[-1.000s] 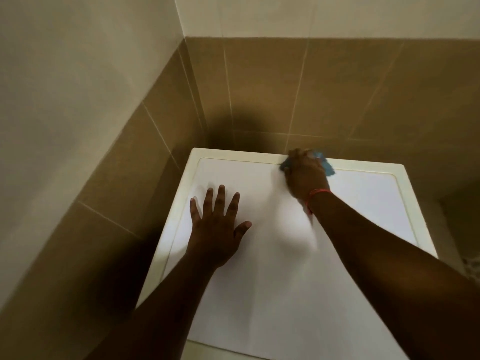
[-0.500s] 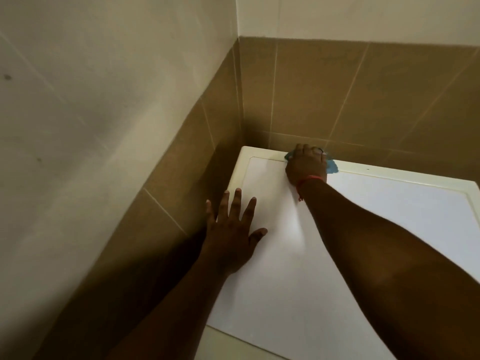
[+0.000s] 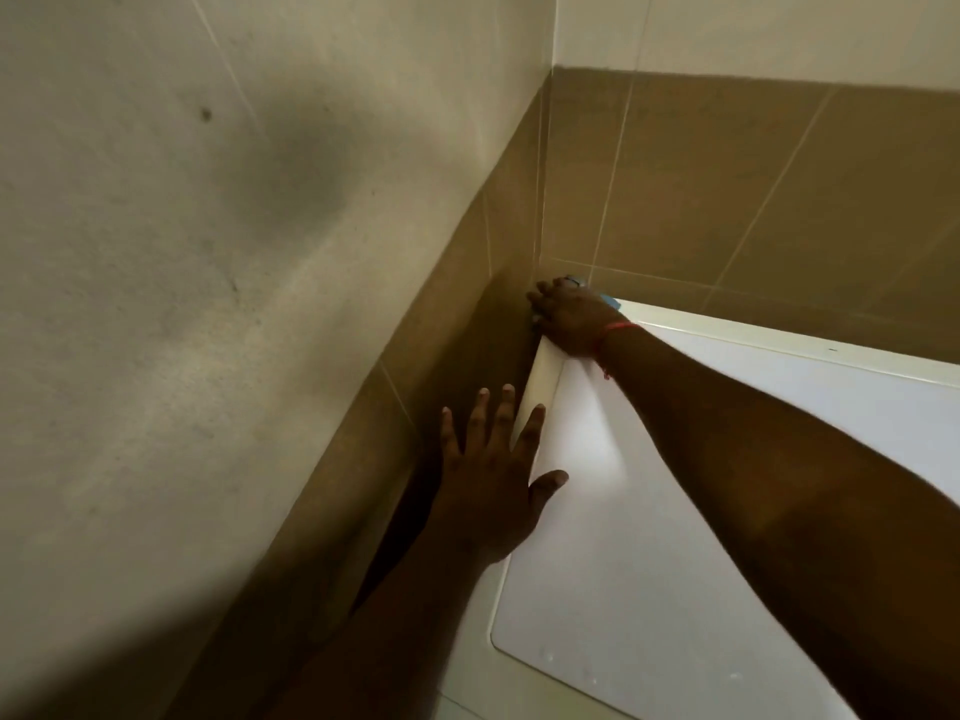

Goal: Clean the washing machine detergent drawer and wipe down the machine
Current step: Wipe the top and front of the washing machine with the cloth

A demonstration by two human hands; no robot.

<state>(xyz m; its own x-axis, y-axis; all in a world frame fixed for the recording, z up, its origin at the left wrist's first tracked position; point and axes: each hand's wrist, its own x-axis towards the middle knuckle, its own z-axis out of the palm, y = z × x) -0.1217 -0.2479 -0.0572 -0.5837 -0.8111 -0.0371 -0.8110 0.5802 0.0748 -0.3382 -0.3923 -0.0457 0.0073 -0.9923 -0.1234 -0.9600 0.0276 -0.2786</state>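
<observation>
The washing machine's white top (image 3: 701, 511) with its cream rim fills the lower right. My right hand (image 3: 569, 317) is at the top's far left corner, holding a blue cloth (image 3: 610, 302) down on the rim; only a sliver of cloth shows past the hand. A red thread circles that wrist. My left hand (image 3: 491, 483) lies flat with fingers spread on the left rim of the top, fingertips reaching over the edge toward the wall. The detergent drawer is out of view.
A brown tiled wall (image 3: 753, 200) runs behind the machine and another close along its left side (image 3: 441, 314), leaving a narrow dark gap. Pale plaster (image 3: 208, 252) rises above the tiles.
My right hand has slid the cloth left along the back rim into the far left corner. My left hand has shifted left onto the side rim. The view has swung left.
</observation>
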